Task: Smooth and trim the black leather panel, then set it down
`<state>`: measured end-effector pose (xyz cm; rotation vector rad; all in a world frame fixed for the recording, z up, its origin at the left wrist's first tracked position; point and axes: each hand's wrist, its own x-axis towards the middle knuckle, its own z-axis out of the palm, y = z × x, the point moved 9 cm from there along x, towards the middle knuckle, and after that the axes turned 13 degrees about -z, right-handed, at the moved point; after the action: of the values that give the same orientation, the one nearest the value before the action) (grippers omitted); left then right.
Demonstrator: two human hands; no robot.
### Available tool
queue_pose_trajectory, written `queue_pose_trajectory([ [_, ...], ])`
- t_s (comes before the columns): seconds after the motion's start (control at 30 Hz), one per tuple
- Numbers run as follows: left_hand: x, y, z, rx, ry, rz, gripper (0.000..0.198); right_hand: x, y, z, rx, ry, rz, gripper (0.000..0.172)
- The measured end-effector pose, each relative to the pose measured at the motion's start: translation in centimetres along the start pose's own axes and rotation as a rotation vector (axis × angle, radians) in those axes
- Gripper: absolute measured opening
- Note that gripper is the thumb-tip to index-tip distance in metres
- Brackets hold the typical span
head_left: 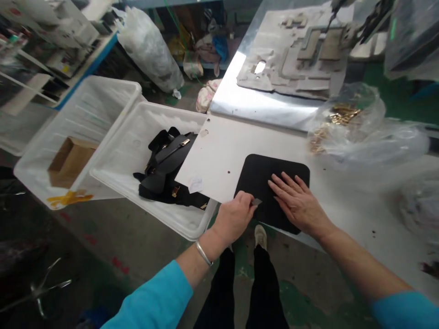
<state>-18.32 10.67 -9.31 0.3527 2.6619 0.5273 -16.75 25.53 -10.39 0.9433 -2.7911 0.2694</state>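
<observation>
A flat black panel (254,171) with rounded corners lies on the white tabletop (219,151), close to its front edge. My right hand (293,201) rests flat on the panel with its fingers stretched out. At the panel's lower left corner, my left hand (236,214) is closed in a pinch on a small grey piece (256,201). The piece looks thin and pointed; its kind cannot be made out. A silver bangle (204,253) circles my left wrist.
Left of the table stands a white bin (113,160) with black bag parts (164,169). Another bin (85,84) holds a cardboard box (70,160). Clear plastic bags (370,137) with gold-coloured metal pieces (343,114) lie at the right. Behind is a machine bed (274,107) with grey templates (291,59).
</observation>
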Motion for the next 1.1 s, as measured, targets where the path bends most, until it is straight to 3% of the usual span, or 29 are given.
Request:
queue_pose_trajectory([
  [0.1,0.5,0.8,0.4,0.186,0.082,0.178,0.016,0.0,0.0,-0.2,0.0,0.019,-0.003,0.05],
  [0.2,0.2,0.9,0.4,0.164,0.125,0.345,0.021,0.0,0.0,-0.5,0.018,0.04,0.004,0.048],
  [0.33,-0.3,0.8,0.4,0.106,0.126,0.457,0.022,-0.1,-0.2,-0.5,0.048,0.038,0.023,0.05],
  [0.7,1.3,1.5,0.3,-0.032,-0.015,0.469,0.018,-0.3,-1.1,-0.3,0.044,0.039,0.099,0.046],
  [0.8,1.0,1.5,0.1,0.018,0.072,0.518,0.026,-0.2,-1.1,-0.2,-0.007,0.025,0.118,0.047],
  [0.93,0.6,1.3,0.2,0.072,0.198,0.549,0.019,-0.1,-1.4,-0.3,-0.046,0.025,0.114,0.048],
  [1.1,0.4,1.8,0.7,0.123,0.236,0.616,0.023,0.1,-1.5,-0.3,-0.053,0.028,0.111,0.048],
])
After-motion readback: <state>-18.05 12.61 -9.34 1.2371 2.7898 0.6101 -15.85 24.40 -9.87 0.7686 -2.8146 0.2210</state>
